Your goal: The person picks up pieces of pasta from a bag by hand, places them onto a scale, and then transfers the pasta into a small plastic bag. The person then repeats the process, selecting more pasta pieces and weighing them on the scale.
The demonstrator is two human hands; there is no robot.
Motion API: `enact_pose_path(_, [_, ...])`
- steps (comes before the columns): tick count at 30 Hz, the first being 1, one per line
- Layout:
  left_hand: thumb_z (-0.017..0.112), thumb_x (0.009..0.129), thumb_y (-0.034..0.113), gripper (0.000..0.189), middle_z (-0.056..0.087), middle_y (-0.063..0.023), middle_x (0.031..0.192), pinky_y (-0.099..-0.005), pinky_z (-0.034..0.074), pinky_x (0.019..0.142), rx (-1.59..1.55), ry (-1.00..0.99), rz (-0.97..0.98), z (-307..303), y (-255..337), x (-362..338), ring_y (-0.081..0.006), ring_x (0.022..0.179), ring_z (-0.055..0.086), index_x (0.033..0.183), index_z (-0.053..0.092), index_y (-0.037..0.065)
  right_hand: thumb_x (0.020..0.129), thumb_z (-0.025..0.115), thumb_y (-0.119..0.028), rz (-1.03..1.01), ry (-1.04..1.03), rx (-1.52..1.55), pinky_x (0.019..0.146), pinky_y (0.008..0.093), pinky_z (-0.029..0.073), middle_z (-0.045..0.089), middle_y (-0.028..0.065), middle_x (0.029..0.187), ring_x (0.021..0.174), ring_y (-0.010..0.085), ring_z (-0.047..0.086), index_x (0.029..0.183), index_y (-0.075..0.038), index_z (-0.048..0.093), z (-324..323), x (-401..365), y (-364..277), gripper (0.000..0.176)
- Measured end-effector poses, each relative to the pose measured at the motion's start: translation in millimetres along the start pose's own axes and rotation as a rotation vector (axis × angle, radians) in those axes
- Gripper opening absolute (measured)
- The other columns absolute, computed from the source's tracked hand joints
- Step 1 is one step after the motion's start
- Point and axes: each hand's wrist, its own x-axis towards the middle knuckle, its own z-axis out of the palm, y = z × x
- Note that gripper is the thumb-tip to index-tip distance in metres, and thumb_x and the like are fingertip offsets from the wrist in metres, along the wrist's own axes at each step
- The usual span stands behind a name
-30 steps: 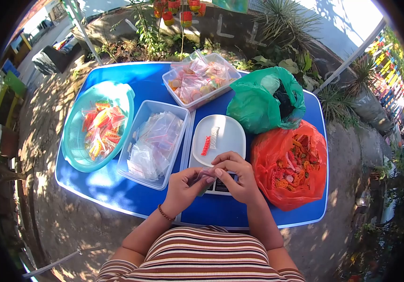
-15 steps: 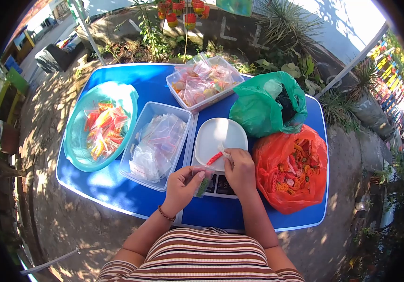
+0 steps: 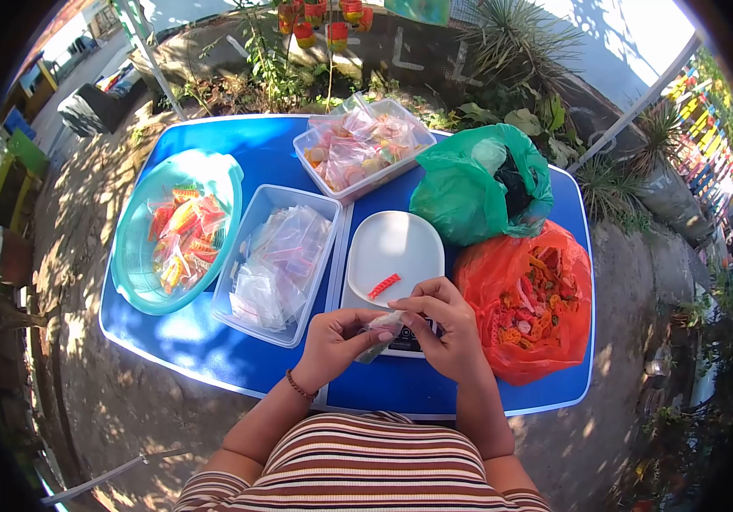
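A small clear plastic bag (image 3: 375, 343) with something green in it is pinched between both hands in front of the scale. My left hand (image 3: 330, 346), with a beaded bracelet at the wrist, grips one side of the bag. The fingers of my right hand (image 3: 447, 328) close on its upper right end; exactly what the fingertips hold is partly hidden. Just beyond them, a short red ridged piece (image 3: 384, 286) lies on the white tray (image 3: 396, 243) of a kitchen scale. My right hand partly covers the scale's dark panel (image 3: 405, 343).
On the blue table (image 3: 204, 352) stand a turquoise basket (image 3: 133, 277) with filled packets, a clear tub (image 3: 223, 299) of flat plastic bags, and another tub (image 3: 366, 189) of packets. At right sit a green plastic bag (image 3: 460, 192) and a red bag (image 3: 490, 358) of colourful pieces.
My right hand has come off the red piece, which stays on the scale tray, and moved down to the small bag. My left hand has shifted slightly, still holding the bag.
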Motion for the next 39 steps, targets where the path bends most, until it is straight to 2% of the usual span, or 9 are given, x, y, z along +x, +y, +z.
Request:
enact_pose_path(3, [0.079,0.092,0.013,0.031,0.077,-0.0056,0.099,-0.0232,0.055,0.079,0.034,-0.023,-0.029,-1,0,0,-0.0063,0.088,0.067,0.118,0.073,-0.002,0.086,0.072,0.011,0.27,0.139,0.372,0.074,0.0237,0.052,0.071,0.0074,0.095,0.083,0.0112,0.066,0.096,0.001,0.069,17,-10,9,0.014])
enact_pose_path(6, [0.076,0.094,0.015,0.03,0.077,-0.0049,0.098,-0.0239,0.055,0.079,0.033,-0.019,-0.04,-4,-4,0,-0.0063,0.088,0.067,0.118,0.073,-0.002,0.085,0.076,0.009,0.141,0.117,0.192,0.075,0.0244,0.054,0.073,0.0098,0.096,0.086,0.012,0.068,0.095,0.002,0.067,14,-13,19,0.015])
enact_pose_path(15, [0.054,0.11,0.029,0.039,0.076,-0.0065,0.103,-0.0236,0.054,0.08,-0.048,-0.094,-0.064,-1,10,-3,-0.008,0.092,0.067,0.121,0.071,-0.003,0.081,0.081,0.004,0.283,0.161,0.354,0.073,0.0291,0.058,0.074,0.0078,0.086,0.079,0.0156,0.073,0.092,0.0,0.073,17,-8,9,0.014])
enact_pose_path(21, [0.054,0.11,0.029,0.037,0.075,-0.0038,0.096,-0.0226,0.051,0.076,0.023,0.016,-0.025,4,0,-3,-0.0045,0.086,0.062,0.119,0.073,-0.002,0.092,0.075,-0.009,0.047,0.008,-0.024,0.085,0.0307,0.049,0.066,0.0088,0.092,0.097,0.0159,0.063,0.094,0.0,0.077,18,-8,10,0.01])
enact_pose_path(24, [0.052,0.11,0.03,0.039,0.075,-0.0047,0.097,-0.0225,0.051,0.077,-0.063,0.065,-0.016,7,-10,-3,-0.0053,0.087,0.063,0.118,0.073,-0.002,0.096,0.07,-0.017,-0.048,-0.085,-0.072,0.081,0.0323,0.049,0.065,0.0091,0.098,0.09,0.0207,0.061,0.096,-0.003,0.077,15,-8,15,0.016])
enact_pose_path(27, [0.05,0.111,0.031,0.041,0.075,-0.0083,0.102,-0.0249,0.054,0.081,-0.165,0.065,-0.057,3,-17,-3,-0.0093,0.091,0.068,0.119,0.071,-0.004,0.098,0.064,-0.011,0.215,0.027,0.47,0.088,0.0339,0.047,0.063,0.0094,0.109,0.099,0.0206,0.06,0.106,-0.004,0.077,24,-7,35,0.016])
enact_pose_path(31, [0.048,0.111,0.03,0.04,0.075,-0.0139,0.109,-0.0313,0.058,0.09,-0.492,0.09,-0.151,7,-10,-2,-0.0181,0.099,0.073,0.123,0.066,-0.005,0.086,0.068,0.0,0.03,0.055,-0.518,0.089,0.0387,0.05,0.064,0.0097,0.114,0.101,0.0297,0.057,0.11,-0.008,0.077,34,6,49,0.026])
enact_pose_path(35, [0.055,0.108,0.021,0.032,0.075,-0.0165,0.112,-0.0347,0.058,0.093,-0.583,0.044,-0.194,1,-6,-6,-0.0215,0.101,0.073,0.125,0.064,-0.004,0.082,0.073,-0.001,-0.027,0.083,-0.559,0.088,0.0416,0.05,0.065,0.0082,0.117,0.1,0.031,0.057,0.105,-0.008,0.076,42,1,66,0.024])
enact_pose_path(39, [0.067,0.1,0.011,0.024,0.075,-0.0167,0.108,-0.0366,0.06,0.09,-0.31,0.098,-0.081,3,-8,-5,-0.0229,0.098,0.075,0.118,0.066,-0.005,0.084,0.072,-0.003,0.037,0.044,-0.532,0.09,0.0402,0.05,0.066,0.0082,0.11,0.1,0.0301,0.059,0.103,-0.006,0.071,36,0,61,0.019])
